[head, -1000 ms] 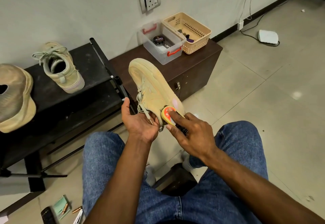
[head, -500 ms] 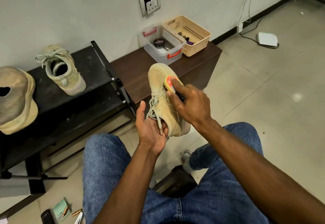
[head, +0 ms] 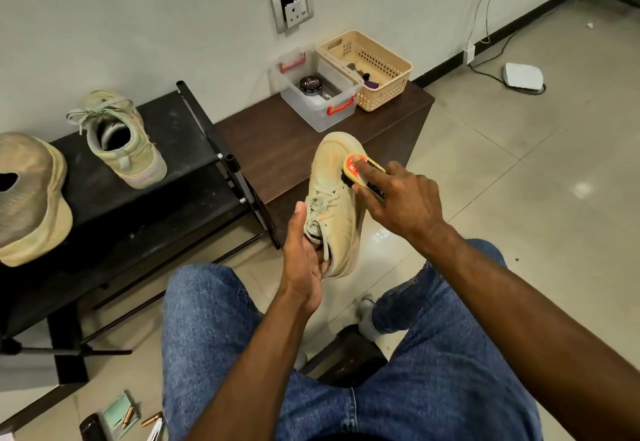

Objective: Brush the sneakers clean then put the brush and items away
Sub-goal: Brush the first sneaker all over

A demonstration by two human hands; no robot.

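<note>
The left hand (head: pixel 304 253) is up in front of the knees, fingers curled round the heel end of a sneaker (head: pixel 337 205). The right hand (head: pixel 398 198) grips a brush (head: pixel 363 174), pointing finger laid flat on top.

light: bright, even | glare: floor tiles (head: pixel 581 188) | edges: wide-angle bowing | focus: sharp

Brush (head: pixel 364 174): bristles and rear half hidden under right hand (head: pixel 398 201).
Tan shoe (head: pixel 27 198), far left: cut by frame edge.
Basket (head: pixel 388 56) contents: too small to identify.
Floor items (head: pixel 121 416), near left: partly cropped, unclear.
</note>
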